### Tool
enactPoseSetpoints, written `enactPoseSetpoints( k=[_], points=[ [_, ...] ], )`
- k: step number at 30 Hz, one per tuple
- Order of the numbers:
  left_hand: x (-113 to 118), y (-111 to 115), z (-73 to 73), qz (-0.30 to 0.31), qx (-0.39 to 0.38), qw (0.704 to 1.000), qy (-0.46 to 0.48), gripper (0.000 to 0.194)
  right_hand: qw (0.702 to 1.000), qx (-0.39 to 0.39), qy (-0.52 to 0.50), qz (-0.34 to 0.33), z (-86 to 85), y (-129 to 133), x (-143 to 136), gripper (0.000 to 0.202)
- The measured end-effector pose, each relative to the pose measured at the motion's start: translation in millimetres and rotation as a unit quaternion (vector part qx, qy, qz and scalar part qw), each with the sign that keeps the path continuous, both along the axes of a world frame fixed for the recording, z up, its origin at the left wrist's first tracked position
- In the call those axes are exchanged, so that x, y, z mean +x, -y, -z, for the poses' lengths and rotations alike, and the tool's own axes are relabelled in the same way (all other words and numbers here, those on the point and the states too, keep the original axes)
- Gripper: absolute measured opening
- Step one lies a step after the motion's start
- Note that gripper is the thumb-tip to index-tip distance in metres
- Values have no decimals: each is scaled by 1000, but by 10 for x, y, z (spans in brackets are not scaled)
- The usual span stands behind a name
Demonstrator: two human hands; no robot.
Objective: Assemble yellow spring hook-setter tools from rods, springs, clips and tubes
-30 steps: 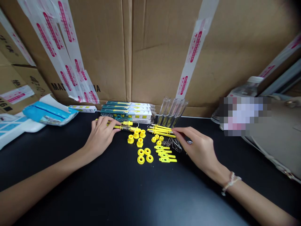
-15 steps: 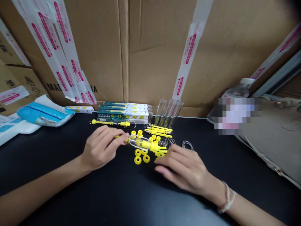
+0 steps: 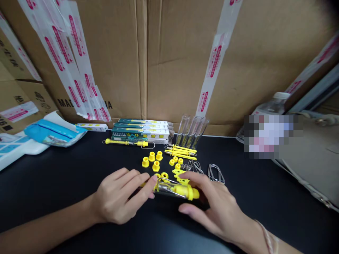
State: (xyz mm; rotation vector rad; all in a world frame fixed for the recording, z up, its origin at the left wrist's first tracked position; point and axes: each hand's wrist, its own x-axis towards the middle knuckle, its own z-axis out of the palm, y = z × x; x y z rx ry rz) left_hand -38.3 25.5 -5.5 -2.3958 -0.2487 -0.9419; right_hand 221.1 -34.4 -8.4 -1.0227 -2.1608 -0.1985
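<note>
A spring scale (image 3: 182, 192) with a clear tube, a wire hook and yellow end pieces lies level above the table. My left hand (image 3: 123, 197) grips one end between thumb and fingers, hiding that part. Around the yellow other end, my right hand (image 3: 218, 206) has thumb and fingers spread apart, with no firm hold visible. Just behind are yellow rings (image 3: 164, 175), partly covered by the scale, and flat yellow pieces (image 3: 180, 171) near my right fingertips. Farther back stand yellow flanged caps (image 3: 156, 165), small yellow caps (image 3: 172, 162) and bent wire hooks (image 3: 215, 173).
Behind the parts are clear tubes (image 3: 192, 132), yellow rods (image 3: 182, 151), another spring scale (image 3: 125, 143) and stacked printed boxes (image 3: 141, 130). A blue packet (image 3: 53, 132) is left; a bottle (image 3: 274, 104) and beige bag (image 3: 312, 155) are right. Cardboard (image 3: 177, 81) walls the back.
The spring scale has come closer to me with my left hand. My right hand has left the flat yellow pieces and opened around the scale's yellow end.
</note>
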Motion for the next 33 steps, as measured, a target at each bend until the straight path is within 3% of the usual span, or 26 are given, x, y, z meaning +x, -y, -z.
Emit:
enactPoseSetpoints(
  k=[4, 6, 8, 10, 11, 12, 15, 19, 22, 25, 33],
  points=[
    [-15, -5, 27, 75, -35, 996, -31, 23, 998, -30, 26, -55, 22, 57, -82, 33],
    [-31, -11, 44, 113, -128, 985, 17, 36, 997, -20, 28, -73, 35, 82, -104, 31],
    [-44, -28, 46, 102, -287, 945, 123, 42, 996, -2, 29, -83, 41, 90, -105, 32],
    [-46, -65, 29, 52, -419, 878, 228, 39, 995, 5, 35, -94, 38, 83, -99, 34],
    [-40, -94, 16, 36, -455, 851, 261, 39, 994, 6, 37, -101, 35, 76, -97, 35],
    [-26, -128, 2, 33, -468, 844, 262, 37, 994, 6, 38, -107, 31, 70, -97, 36],
    [61, -267, -21, 38, -455, 872, 176, 21, 991, 8, 43, -129, 22, 60, -109, 38],
    [234, -522, 40, 3, -368, 929, 30, 45, 985, 6, 52, -165, 34, 61, -123, 40],
    [316, -696, 110, 19, -351, 936, 7, 54, 982, 0, 57, -179, 50, 62, -120, 42],
    [327, -791, 144, 51, -339, 938, -39, 52, 981, 9, 61, -182, 56, 60, -116, 44],
    [159, -960, 159, 75, -288, 949, -102, 42, 980, 1, 74, -183, 37, 65, -117, 45]
  ],
)
